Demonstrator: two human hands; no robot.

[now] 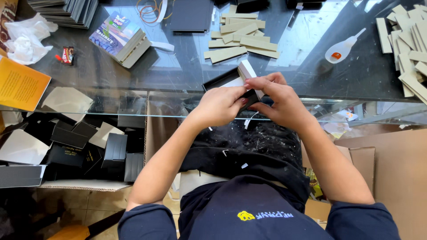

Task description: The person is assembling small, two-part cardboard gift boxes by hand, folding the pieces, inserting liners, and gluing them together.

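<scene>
Both my hands hold a small box (pixel 246 76), black outside and white inside, just above the near edge of a glass table (pixel 178 75). My left hand (pixel 219 106) grips the box's near left side with fingers curled. My right hand (pixel 276 98) pinches its right end between thumb and fingers. Under the box, an open black tray part (pixel 220 80) lies on the glass.
A pile of grey card strips (pixel 240 38) lies behind the box, more strips (pixel 411 49) at far right. A glue bottle (pixel 340 49), a stack of printed booklets (pixel 119 38), black sheets (pixel 66 11) and rubber bands (pixel 151 10) sit on the glass. A carton of black boxes (pixel 80 146) stands below left.
</scene>
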